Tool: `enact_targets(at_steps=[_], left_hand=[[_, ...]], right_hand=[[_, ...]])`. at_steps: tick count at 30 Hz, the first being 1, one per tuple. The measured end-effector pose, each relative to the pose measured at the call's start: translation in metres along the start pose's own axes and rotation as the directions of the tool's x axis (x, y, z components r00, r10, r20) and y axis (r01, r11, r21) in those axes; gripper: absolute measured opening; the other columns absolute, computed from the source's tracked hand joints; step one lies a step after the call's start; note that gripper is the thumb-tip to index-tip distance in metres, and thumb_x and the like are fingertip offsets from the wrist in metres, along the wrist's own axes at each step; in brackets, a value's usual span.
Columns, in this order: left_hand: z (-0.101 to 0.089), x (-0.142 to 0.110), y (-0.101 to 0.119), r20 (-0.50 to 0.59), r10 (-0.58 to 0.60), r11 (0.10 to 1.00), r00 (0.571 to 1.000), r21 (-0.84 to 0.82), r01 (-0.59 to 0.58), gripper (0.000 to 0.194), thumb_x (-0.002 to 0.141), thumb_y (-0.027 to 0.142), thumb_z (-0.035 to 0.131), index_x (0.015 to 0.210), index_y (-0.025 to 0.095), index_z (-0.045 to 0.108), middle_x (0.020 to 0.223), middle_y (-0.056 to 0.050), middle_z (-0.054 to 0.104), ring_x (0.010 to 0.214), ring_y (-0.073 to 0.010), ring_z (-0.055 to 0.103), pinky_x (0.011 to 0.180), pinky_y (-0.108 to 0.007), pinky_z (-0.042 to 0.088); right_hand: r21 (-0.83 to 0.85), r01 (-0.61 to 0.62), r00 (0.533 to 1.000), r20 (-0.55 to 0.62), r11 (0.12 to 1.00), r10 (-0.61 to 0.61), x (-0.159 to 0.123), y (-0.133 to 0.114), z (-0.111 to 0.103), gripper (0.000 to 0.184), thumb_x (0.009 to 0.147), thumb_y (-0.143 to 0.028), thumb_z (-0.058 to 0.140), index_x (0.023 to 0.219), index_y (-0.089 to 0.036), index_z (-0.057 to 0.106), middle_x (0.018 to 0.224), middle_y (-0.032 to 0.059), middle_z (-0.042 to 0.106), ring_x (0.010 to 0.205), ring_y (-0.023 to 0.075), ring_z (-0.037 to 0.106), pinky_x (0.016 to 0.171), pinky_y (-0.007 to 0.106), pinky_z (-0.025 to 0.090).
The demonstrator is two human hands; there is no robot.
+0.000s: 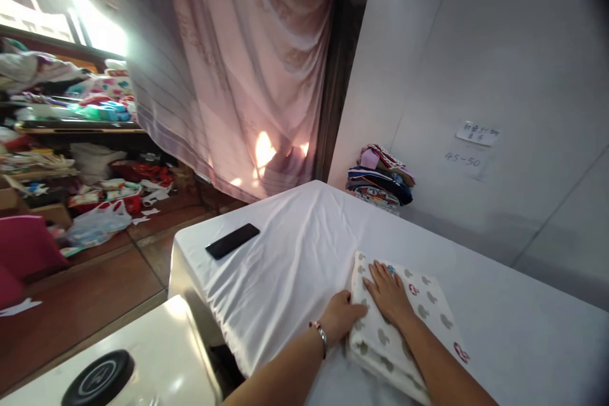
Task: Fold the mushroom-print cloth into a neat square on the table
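My right hand is lying open on the folded white cloth with grey and red printed motifs, its fingers spreading across the top; this grip is clasping nothing, and the broad palm seems to be keeping the layers flat. My left hand, with a silvery bracelet circling its wrist, is touching the cloth's left edge. Its thumb is resting over the border and its fingers are curling beside it, probably steadying the side, though I cannot tell whether that grip is pinching the fabric, since the undersides of the fingers are hidden.

The cloth is lying beneath and between my hands on the bench covered in smooth white fabric, which is giving the folds a firm, level support. Beyond my left grip and farther left, a black rectangular phone is lying flat, well apart from the cloth and so out of my hands' way. Beyond both hands, a stack of folded, multicoloured clothes is sitting past the bench's far edge, beside the pale grey wall, which may be helping to keep the pile upright.
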State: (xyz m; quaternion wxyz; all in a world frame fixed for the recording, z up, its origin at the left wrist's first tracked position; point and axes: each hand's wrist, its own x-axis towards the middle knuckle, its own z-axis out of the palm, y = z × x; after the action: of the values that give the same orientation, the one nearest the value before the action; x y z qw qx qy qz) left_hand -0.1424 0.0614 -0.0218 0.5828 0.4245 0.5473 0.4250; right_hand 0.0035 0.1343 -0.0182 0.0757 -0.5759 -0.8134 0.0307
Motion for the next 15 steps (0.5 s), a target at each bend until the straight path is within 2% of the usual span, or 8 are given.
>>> enact_targets(at_steps=[4, 7, 11, 15], left_hand=[[0.001, 0.002, -0.003, -0.008, -0.002, 0.997, 1.000, -0.072, 0.002, 0.017, 0.059, 0.020, 0.064, 0.075, 0.018, 0.058, 0.073, -0.003, 0.068, 0.071, -0.0211, 0.063, 0.061, -0.029, 0.048], [0.000, 0.001, 0.000, -0.010, -0.010, 0.996, 1.000, -0.088, 0.009, 0.016, 0.059, 0.017, 0.064, 0.073, 0.018, 0.057, 0.071, -0.002, 0.067, 0.069, -0.0205, 0.064, 0.061, -0.029, 0.048], [-0.004, 0.001, 0.002, 0.057, 0.023, 0.995, 0.998, -0.095, -0.017, 0.013, 0.063, 0.017, 0.064, 0.073, 0.018, 0.057, 0.070, -0.002, 0.068, 0.069, -0.0201, 0.064, 0.062, -0.028, 0.049], [-0.010, 0.001, 0.006, 0.156, 0.019, 0.996, 0.988, -0.085, -0.006, 0.014, 0.068, 0.025, 0.064, 0.078, 0.018, 0.057, 0.072, -0.003, 0.069, 0.071, -0.0216, 0.066, 0.066, -0.030, 0.051]], right_hand=[[0.060, -0.030, 0.999, 0.037, 0.998, 0.027, 0.000, -0.001, -0.005, 0.055, 0.090, -0.048, 0.024, 0.138, -0.022, 0.035, 0.148, 0.0048, 0.023, 0.136, 0.0235, 0.017, 0.108, 0.049, 0.017], [0.091, 0.018, 1.000, 0.020, 0.996, -0.020, -0.002, -0.010, -0.008, 0.054, 0.091, -0.045, 0.025, 0.139, -0.022, 0.032, 0.149, 0.0042, 0.020, 0.137, 0.0222, 0.013, 0.109, 0.049, 0.013], [0.233, 0.007, 0.995, 0.096, 0.972, -0.030, -0.006, -0.017, -0.016, 0.052, 0.092, -0.044, 0.027, 0.138, -0.022, 0.034, 0.147, 0.0057, 0.025, 0.137, 0.0222, 0.016, 0.109, 0.049, 0.011], [0.349, -0.049, 0.998, 0.063, 0.936, 0.029, -0.022, 0.007, -0.040, 0.051, 0.090, -0.043, 0.033, 0.138, -0.024, 0.034, 0.148, 0.0068, 0.024, 0.137, 0.0219, 0.014, 0.109, 0.048, 0.012]])
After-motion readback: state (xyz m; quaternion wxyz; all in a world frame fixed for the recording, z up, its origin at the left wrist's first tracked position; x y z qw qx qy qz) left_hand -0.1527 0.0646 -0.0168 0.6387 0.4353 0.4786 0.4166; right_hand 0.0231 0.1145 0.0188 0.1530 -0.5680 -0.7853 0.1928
